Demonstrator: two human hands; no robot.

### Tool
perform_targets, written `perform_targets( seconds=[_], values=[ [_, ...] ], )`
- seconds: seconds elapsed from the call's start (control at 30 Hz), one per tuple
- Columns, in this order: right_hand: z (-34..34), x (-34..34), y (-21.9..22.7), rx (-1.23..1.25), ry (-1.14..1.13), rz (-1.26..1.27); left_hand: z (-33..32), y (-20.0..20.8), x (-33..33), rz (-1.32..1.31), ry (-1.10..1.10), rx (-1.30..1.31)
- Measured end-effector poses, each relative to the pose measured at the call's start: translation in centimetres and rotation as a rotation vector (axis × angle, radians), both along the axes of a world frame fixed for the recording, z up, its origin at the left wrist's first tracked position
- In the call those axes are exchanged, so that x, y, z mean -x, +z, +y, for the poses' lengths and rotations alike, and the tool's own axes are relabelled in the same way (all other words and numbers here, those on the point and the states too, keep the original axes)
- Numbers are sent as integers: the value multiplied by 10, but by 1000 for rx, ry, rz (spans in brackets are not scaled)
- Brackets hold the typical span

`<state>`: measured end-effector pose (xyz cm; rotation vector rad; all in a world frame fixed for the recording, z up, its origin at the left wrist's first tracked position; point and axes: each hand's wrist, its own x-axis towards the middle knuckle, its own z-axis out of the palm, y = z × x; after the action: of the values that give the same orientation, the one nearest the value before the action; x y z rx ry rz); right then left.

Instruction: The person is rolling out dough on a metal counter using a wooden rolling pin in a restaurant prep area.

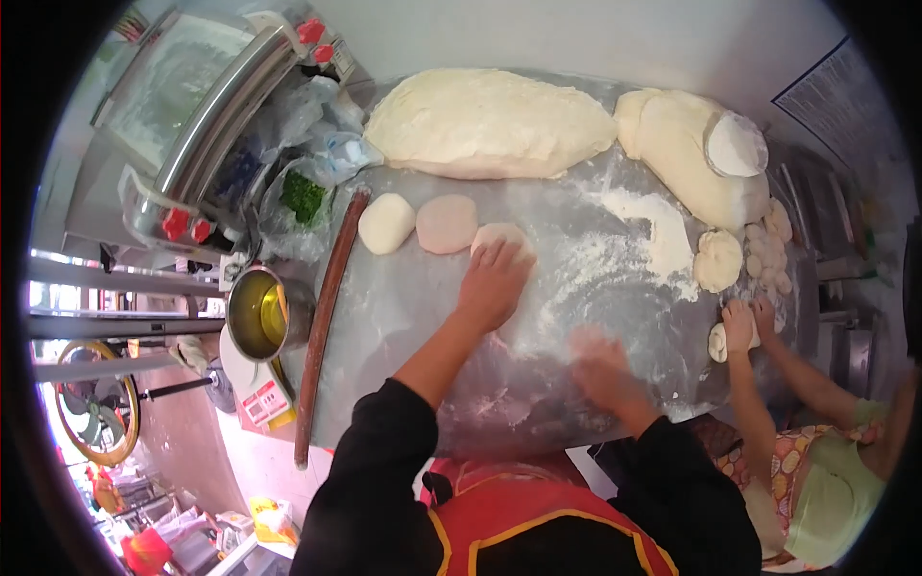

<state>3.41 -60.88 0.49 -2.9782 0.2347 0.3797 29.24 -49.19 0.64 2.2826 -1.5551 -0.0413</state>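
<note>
My left hand (497,280) lies with its fingers stretched out over a flattened dough round (499,233), which it partly covers. To the left of it, a pinkish dough round (447,224) and a paler dough round (386,224) rest in a row on the grey worktop (413,288). My right hand (607,372) hovers over or touches the floury surface nearer to me. Motion smears its fingers, and no object shows in it.
Large dough masses (490,125) fill the back; a white bowl (737,146) sits on the right one. A long wooden rolling pin (328,326) borders the left, beside a metal pot (252,331) of yellow liquid. At right, a co-worker's hands (744,324) handle dough near small pieces (766,254).
</note>
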Motion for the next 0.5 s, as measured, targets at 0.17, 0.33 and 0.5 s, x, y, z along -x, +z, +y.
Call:
perform_targets(
  seconds=[0.17, 0.33, 0.5],
  values=[
    [-5, -72, 12, -172, -302, -565, 87, 11, 45, 121, 58, -25],
    [89, -116, 0, -602, -255, -559, 122, -10, 54, 393, 585, 173],
    [73, -99, -8, -687, -329, -466, 114, -8, 85, 855, 729, 172]
  ],
)
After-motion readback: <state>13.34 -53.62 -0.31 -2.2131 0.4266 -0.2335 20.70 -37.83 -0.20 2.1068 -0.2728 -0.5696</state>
